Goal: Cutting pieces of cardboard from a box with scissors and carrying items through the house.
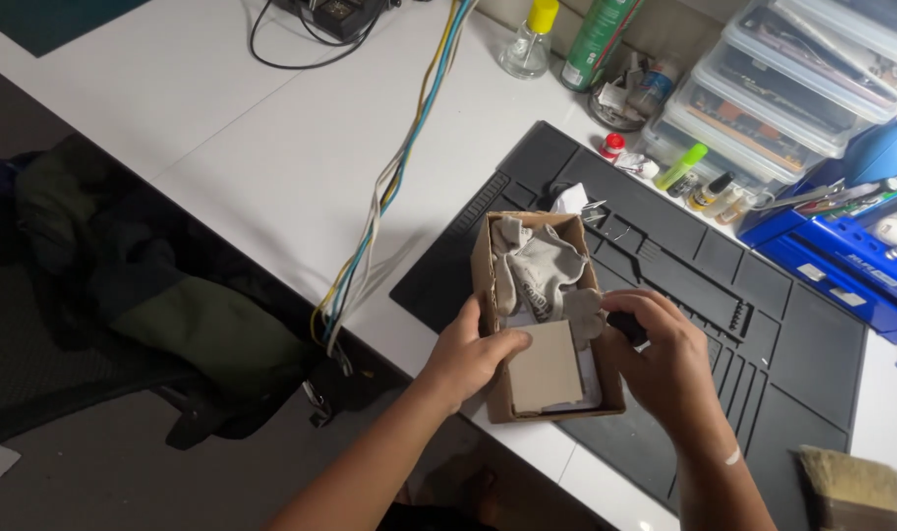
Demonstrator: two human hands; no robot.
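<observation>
Head view: box (547,324) bottom cloth-hidden (542,270).

box mouth: crammed w/ grey cloth (539,267) & a card flap (547,369); little room inside the cardboard box (488,264).
left of box: bare white table (271,147), only the cable bundle (394,177) crossing it.
right of box: black mat (763,324) open.
far edge: bottles, spray can (596,39), plastic drawers (782,88) packed tight.
near right: brush (851,487) at mat corner.
</observation>
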